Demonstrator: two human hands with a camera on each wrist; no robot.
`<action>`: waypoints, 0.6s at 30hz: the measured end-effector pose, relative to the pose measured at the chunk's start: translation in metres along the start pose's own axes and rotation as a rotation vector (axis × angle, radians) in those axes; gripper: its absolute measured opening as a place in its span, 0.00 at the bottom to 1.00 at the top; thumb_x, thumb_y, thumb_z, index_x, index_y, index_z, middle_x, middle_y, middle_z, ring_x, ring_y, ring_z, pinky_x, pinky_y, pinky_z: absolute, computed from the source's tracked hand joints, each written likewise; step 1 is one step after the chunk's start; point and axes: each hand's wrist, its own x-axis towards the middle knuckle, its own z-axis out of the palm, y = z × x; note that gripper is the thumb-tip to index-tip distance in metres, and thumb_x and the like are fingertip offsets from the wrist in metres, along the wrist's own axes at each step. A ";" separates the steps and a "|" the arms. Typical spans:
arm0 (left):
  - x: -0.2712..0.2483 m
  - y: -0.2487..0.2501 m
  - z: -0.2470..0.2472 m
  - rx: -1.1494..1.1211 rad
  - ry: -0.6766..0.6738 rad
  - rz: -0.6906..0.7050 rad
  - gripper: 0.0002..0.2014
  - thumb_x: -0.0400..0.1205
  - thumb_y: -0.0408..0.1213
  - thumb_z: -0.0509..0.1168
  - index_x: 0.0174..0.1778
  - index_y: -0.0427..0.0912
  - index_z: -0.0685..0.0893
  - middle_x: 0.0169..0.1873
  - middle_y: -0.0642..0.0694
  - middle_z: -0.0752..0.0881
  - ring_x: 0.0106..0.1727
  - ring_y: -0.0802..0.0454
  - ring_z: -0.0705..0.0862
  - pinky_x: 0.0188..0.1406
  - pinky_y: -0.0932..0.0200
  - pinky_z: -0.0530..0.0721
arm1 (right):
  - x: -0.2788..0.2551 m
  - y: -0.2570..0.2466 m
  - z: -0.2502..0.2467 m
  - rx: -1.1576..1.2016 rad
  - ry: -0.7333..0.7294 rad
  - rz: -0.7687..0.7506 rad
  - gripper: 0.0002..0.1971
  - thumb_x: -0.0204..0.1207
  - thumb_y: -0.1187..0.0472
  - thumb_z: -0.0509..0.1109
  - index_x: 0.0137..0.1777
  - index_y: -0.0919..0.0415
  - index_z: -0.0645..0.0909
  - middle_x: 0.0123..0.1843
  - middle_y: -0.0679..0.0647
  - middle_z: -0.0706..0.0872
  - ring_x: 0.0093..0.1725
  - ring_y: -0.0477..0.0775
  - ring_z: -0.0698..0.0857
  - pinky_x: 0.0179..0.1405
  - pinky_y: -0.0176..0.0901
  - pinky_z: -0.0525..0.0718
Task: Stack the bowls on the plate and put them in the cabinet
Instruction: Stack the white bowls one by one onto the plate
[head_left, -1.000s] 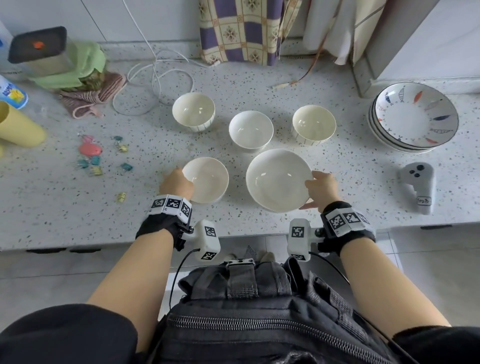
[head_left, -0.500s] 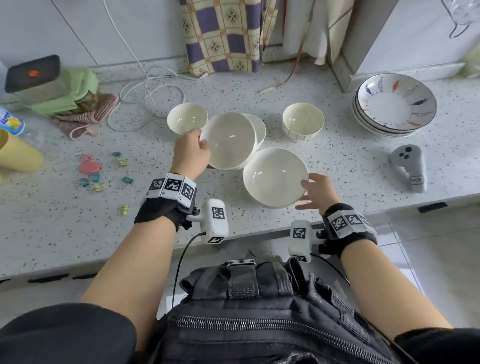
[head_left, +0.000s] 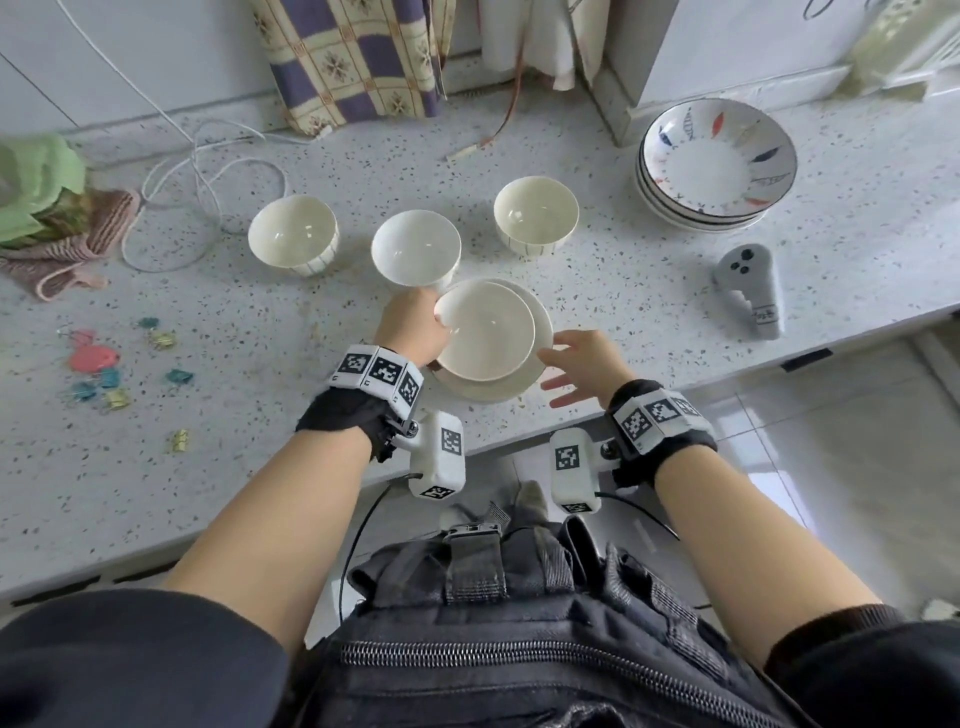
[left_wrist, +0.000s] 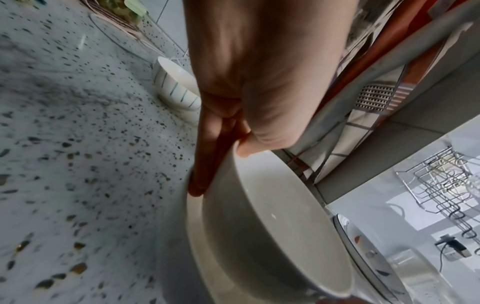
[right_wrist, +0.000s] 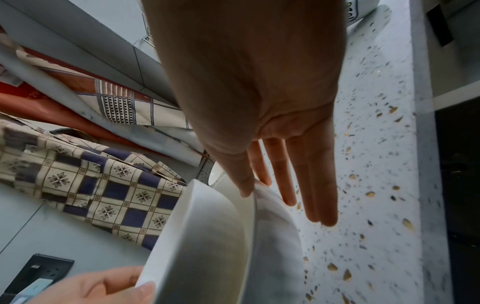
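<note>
On the counter's front edge sits a wide white plate (head_left: 524, 382). My left hand (head_left: 415, 332) grips a white bowl (head_left: 485, 335) by its left rim, thumb inside and fingers beneath, and holds it slightly tilted over the plate. In the left wrist view the bowl (left_wrist: 272, 226) lies just above the plate (left_wrist: 202, 257). My right hand (head_left: 569, 364) is open at the plate's right rim, fingers straight, with the thumb touching the plate (right_wrist: 272, 226). Behind the plate stand three more bowls: left (head_left: 293, 234), middle (head_left: 415, 247) and right (head_left: 536, 213).
A stack of patterned plates (head_left: 717, 156) stands at the back right, and a grey controller (head_left: 748, 286) lies near the right front edge. Coloured clips (head_left: 104, 369), a white cable (head_left: 202, 208) and cloths (head_left: 62, 218) lie at the left. A checked cloth (head_left: 358, 57) hangs at the back.
My left hand has lifted the bowl off the counter left of the plate and brought it right, down over the plate. My right hand has stayed at the plate's right rim.
</note>
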 end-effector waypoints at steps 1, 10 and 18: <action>0.002 0.001 0.003 0.011 -0.007 -0.020 0.09 0.79 0.24 0.60 0.50 0.22 0.81 0.50 0.23 0.85 0.55 0.28 0.82 0.51 0.44 0.78 | 0.000 0.000 -0.001 -0.004 -0.014 -0.001 0.22 0.78 0.63 0.68 0.72 0.66 0.75 0.61 0.64 0.84 0.45 0.61 0.88 0.31 0.54 0.90; 0.013 0.006 0.026 0.120 -0.067 -0.121 0.15 0.80 0.27 0.62 0.62 0.26 0.79 0.61 0.26 0.83 0.64 0.30 0.80 0.60 0.43 0.79 | 0.003 0.000 -0.010 -0.065 -0.096 -0.024 0.24 0.79 0.60 0.67 0.74 0.66 0.73 0.63 0.64 0.84 0.47 0.59 0.88 0.28 0.47 0.90; 0.018 0.006 0.031 0.168 -0.077 -0.164 0.15 0.80 0.27 0.62 0.63 0.26 0.77 0.61 0.27 0.83 0.63 0.31 0.81 0.60 0.44 0.79 | 0.005 -0.003 -0.014 -0.124 -0.135 -0.042 0.22 0.78 0.59 0.68 0.70 0.65 0.75 0.57 0.60 0.85 0.47 0.58 0.88 0.31 0.47 0.90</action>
